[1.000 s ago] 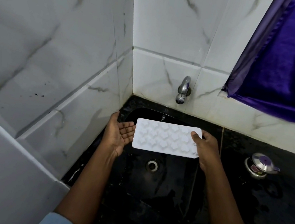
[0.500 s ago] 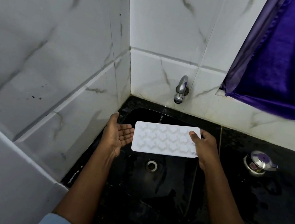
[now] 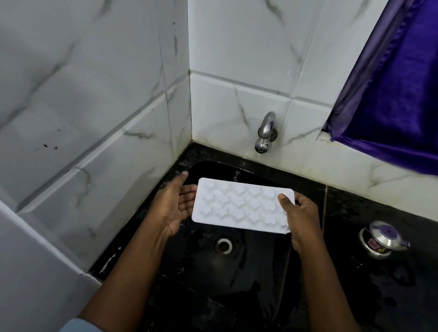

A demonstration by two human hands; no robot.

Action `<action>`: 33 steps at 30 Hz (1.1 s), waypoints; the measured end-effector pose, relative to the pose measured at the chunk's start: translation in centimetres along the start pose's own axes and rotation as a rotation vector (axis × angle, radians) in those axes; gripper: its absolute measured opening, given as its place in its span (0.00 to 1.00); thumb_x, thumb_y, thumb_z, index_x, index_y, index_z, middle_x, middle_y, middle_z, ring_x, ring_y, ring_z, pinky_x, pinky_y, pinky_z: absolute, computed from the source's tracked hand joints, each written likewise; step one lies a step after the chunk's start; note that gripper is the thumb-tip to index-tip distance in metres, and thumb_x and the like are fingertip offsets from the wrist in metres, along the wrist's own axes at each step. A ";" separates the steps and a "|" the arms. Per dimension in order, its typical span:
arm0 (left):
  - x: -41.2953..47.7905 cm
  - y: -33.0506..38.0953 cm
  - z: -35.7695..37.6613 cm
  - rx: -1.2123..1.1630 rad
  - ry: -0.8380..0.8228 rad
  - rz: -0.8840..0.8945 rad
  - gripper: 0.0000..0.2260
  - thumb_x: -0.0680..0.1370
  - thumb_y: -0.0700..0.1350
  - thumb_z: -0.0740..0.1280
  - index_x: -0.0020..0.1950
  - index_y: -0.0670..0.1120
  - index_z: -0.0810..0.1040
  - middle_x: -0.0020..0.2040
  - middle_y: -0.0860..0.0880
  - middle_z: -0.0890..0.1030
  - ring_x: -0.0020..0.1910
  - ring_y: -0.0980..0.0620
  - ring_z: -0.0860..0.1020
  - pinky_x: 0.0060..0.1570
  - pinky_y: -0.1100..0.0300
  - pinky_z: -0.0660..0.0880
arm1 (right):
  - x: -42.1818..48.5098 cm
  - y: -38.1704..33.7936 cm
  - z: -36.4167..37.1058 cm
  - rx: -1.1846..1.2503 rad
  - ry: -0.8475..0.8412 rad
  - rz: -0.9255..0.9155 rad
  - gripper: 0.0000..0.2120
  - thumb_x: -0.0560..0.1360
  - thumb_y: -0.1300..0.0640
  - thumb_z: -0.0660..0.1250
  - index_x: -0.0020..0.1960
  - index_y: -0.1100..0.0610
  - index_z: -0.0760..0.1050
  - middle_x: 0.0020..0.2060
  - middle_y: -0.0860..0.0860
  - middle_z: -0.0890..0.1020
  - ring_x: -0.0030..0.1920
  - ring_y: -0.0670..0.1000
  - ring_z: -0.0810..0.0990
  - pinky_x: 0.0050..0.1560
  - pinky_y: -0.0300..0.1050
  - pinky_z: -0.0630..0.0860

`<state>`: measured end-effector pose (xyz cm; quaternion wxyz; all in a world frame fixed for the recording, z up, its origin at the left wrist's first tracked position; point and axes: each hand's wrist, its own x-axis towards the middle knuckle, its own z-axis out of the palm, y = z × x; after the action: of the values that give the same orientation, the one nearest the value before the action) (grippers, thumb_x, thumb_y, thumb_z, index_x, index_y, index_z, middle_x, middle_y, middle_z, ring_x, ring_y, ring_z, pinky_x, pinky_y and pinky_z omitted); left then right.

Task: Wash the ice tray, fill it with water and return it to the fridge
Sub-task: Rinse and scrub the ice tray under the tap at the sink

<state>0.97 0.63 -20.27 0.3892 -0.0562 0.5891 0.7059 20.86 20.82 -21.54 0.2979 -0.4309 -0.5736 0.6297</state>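
Note:
A white ice tray [image 3: 242,206] with several shaped cells is held flat over the black sink [image 3: 244,281], in front of the steel tap [image 3: 264,133]. My right hand [image 3: 300,222] grips the tray's right end, thumb on top. At the tray's left end, my left hand [image 3: 173,204] lies palm up with straight fingers, their tips under or at the edge. No water is seen running from the tap.
The drain [image 3: 224,245] lies below the tray. A small steel vessel with a purple knob [image 3: 382,238] stands on the wet black counter [image 3: 390,313] to the right. Marble-tiled walls [image 3: 75,111] close in on the left and back. A purple curtain [image 3: 436,87] hangs upper right.
The tray and both hands keep almost the same pose. My view has shifted slightly, and the left hand's fingers sit a little closer to the tray's edge.

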 end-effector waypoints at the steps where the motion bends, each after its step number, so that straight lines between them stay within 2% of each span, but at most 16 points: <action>1: 0.0 -0.3 0.1 0.009 -0.028 0.004 0.20 0.82 0.55 0.70 0.59 0.38 0.83 0.54 0.40 0.87 0.50 0.45 0.85 0.50 0.51 0.83 | -0.1 0.0 0.0 0.000 0.002 -0.008 0.05 0.81 0.58 0.71 0.56 0.55 0.83 0.47 0.53 0.89 0.46 0.52 0.89 0.39 0.43 0.82; 3: -0.1 -0.8 0.2 0.002 -0.099 -0.012 0.15 0.82 0.49 0.72 0.61 0.38 0.84 0.58 0.39 0.87 0.52 0.43 0.87 0.51 0.48 0.85 | -0.2 -0.1 0.3 0.004 -0.012 -0.028 0.05 0.81 0.58 0.71 0.57 0.55 0.83 0.48 0.52 0.89 0.47 0.53 0.89 0.42 0.45 0.83; 5: -0.3 -1.4 0.1 -0.048 -0.136 -0.053 0.13 0.82 0.44 0.72 0.62 0.37 0.83 0.58 0.37 0.86 0.50 0.42 0.88 0.43 0.47 0.86 | -0.2 -0.3 0.3 -0.025 -0.060 -0.043 0.06 0.81 0.57 0.71 0.58 0.55 0.83 0.49 0.52 0.89 0.49 0.53 0.88 0.46 0.48 0.84; 9: 0.3 -2.4 -0.4 -0.059 -0.042 -0.073 0.05 0.82 0.36 0.69 0.58 0.38 0.81 0.58 0.36 0.85 0.45 0.43 0.88 0.34 0.46 0.85 | 0.2 -1.7 0.2 -0.074 -0.180 0.000 0.15 0.83 0.52 0.69 0.68 0.53 0.79 0.61 0.48 0.84 0.58 0.52 0.85 0.60 0.53 0.81; 11: 0.9 -2.6 -0.7 -0.066 0.015 -0.074 0.06 0.83 0.33 0.66 0.56 0.39 0.81 0.60 0.36 0.84 0.47 0.41 0.86 0.32 0.45 0.84 | 0.0 -3.4 0.2 -0.118 -0.095 -0.049 0.20 0.83 0.51 0.69 0.72 0.55 0.74 0.64 0.45 0.78 0.60 0.49 0.81 0.56 0.44 0.77; 13: 1.2 -2.6 -0.7 -0.079 0.048 -0.067 0.07 0.83 0.32 0.65 0.56 0.40 0.81 0.61 0.36 0.84 0.50 0.39 0.85 0.32 0.44 0.84 | -0.5 -5.3 -0.2 -0.031 -0.048 -0.121 0.11 0.83 0.52 0.69 0.61 0.56 0.79 0.53 0.47 0.84 0.51 0.49 0.83 0.47 0.40 0.76; 14: 1.2 -2.6 -0.7 -0.083 0.058 -0.068 0.08 0.83 0.32 0.65 0.57 0.40 0.81 0.61 0.36 0.84 0.51 0.39 0.85 0.32 0.44 0.84 | -0.7 -6.3 -0.4 0.104 -0.124 -0.115 0.08 0.83 0.52 0.69 0.55 0.57 0.80 0.47 0.48 0.85 0.45 0.49 0.83 0.44 0.41 0.76; 16: 1.1 -2.6 -0.6 -0.090 0.066 -0.065 0.09 0.83 0.32 0.65 0.61 0.39 0.81 0.61 0.36 0.84 0.52 0.38 0.84 0.33 0.43 0.84 | -1.2 -8.1 -0.8 0.411 -0.366 0.003 0.13 0.82 0.48 0.66 0.50 0.58 0.79 0.43 0.53 0.85 0.40 0.51 0.83 0.41 0.44 0.80; 18: 1.1 -2.9 -0.4 -0.083 0.072 -0.062 0.12 0.83 0.33 0.67 0.66 0.37 0.80 0.62 0.35 0.84 0.57 0.36 0.84 0.35 0.43 0.85 | -1.2 -8.2 -0.3 0.457 -0.475 0.137 0.18 0.81 0.45 0.64 0.50 0.60 0.80 0.45 0.58 0.86 0.42 0.54 0.85 0.44 0.48 0.84; 20: 0.9 -3.0 -0.1 -0.076 0.073 -0.055 0.13 0.83 0.34 0.67 0.67 0.38 0.79 0.62 0.35 0.84 0.59 0.35 0.84 0.40 0.42 0.84 | -0.7 -6.8 0.5 0.255 -0.473 0.206 0.18 0.83 0.48 0.65 0.52 0.64 0.80 0.51 0.66 0.86 0.46 0.58 0.86 0.48 0.51 0.85; 22: 0.6 -3.3 0.1 -0.076 0.079 -0.052 0.12 0.83 0.34 0.66 0.65 0.38 0.80 0.61 0.35 0.84 0.55 0.36 0.85 0.41 0.42 0.84 | -0.2 -5.3 0.9 0.130 -0.445 0.228 0.17 0.84 0.52 0.67 0.55 0.67 0.80 0.58 0.71 0.83 0.48 0.61 0.87 0.50 0.52 0.85; 24: 0.3 -3.4 0.4 -0.086 0.084 -0.050 0.10 0.83 0.32 0.65 0.63 0.39 0.81 0.61 0.35 0.84 0.53 0.37 0.85 0.43 0.42 0.83 | 0.0 -5.3 0.6 0.243 -0.494 0.257 0.20 0.84 0.51 0.65 0.58 0.69 0.79 0.57 0.70 0.83 0.53 0.63 0.87 0.50 0.53 0.85; 26: 0.2 -3.5 0.6 -0.099 0.102 -0.053 0.11 0.83 0.32 0.64 0.64 0.39 0.81 0.63 0.35 0.83 0.56 0.36 0.84 0.46 0.41 0.82 | 0.0 -6.0 0.0 0.407 -0.553 0.275 0.22 0.84 0.49 0.62 0.58 0.69 0.80 0.55 0.68 0.85 0.55 0.63 0.87 0.51 0.54 0.85; 29: -0.1 -3.8 0.8 -0.103 0.127 -0.045 0.13 0.83 0.32 0.65 0.67 0.38 0.80 0.62 0.36 0.84 0.59 0.35 0.83 0.47 0.40 0.82 | 0.4 -5.6 -0.3 0.315 -0.557 0.304 0.21 0.86 0.51 0.60 0.58 0.70 0.79 0.57 0.70 0.83 0.54 0.64 0.87 0.51 0.54 0.86; 31: -0.4 -4.1 1.0 -0.101 0.132 -0.035 0.13 0.82 0.32 0.66 0.66 0.38 0.81 0.60 0.36 0.85 0.56 0.36 0.85 0.45 0.42 0.83 | 0.7 -4.9 -0.5 0.246 -0.518 0.324 0.20 0.86 0.53 0.60 0.58 0.71 0.78 0.59 0.71 0.82 0.53 0.64 0.87 0.50 0.53 0.86; 33: -0.9 -4.4 1.2 -0.103 0.141 -0.030 0.10 0.83 0.32 0.65 0.62 0.39 0.82 0.54 0.38 0.86 0.49 0.39 0.86 0.39 0.46 0.83 | 0.8 -4.8 -1.3 0.373 -0.540 0.359 0.20 0.86 0.53 0.60 0.59 0.71 0.78 0.58 0.70 0.83 0.55 0.64 0.87 0.51 0.54 0.86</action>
<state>4.78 1.26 -22.85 0.3536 -0.1346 0.5771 0.7237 21.09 22.93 -16.92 0.0943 -0.2812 -0.4222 0.8566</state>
